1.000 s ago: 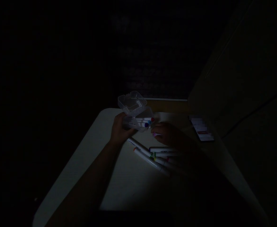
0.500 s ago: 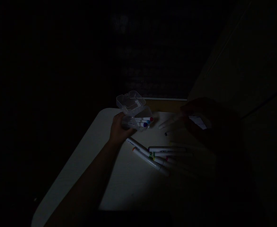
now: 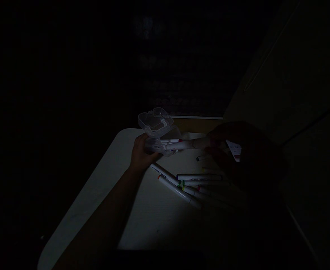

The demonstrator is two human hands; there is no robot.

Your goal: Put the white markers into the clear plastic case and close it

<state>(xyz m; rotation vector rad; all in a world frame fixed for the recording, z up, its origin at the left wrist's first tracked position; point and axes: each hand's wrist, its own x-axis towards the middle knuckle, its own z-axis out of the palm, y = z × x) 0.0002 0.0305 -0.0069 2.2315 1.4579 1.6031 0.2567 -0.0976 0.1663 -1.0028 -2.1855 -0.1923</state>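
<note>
My left hand (image 3: 141, 153) is wrapped round a clear plastic case (image 3: 155, 144), which lies on its side with its lid (image 3: 155, 120) open. A few white markers (image 3: 172, 141) with coloured ends are inside it. My right hand (image 3: 229, 144), very dark, grips a white marker (image 3: 194, 144) by its far right end. That marker's left tip is at the mouth of the case, in front of the markers inside. Below the case, several loose markers (image 3: 178, 191) with orange, green, yellow and purple ends lie in a heap on the white table (image 3: 142, 213).
The room is very dark. Behind my right hand lies a pale printed item (image 3: 234, 150), partly covered. A dark-ended marker (image 3: 201, 158) rests below the held one. The table's rounded left corner (image 3: 124, 132) shows, and a wall (image 3: 302, 82) rises at the right.
My right hand has brought its marker leftward to the mouth of the case, levelling it from a slant. My left hand and the case have stayed in place.
</note>
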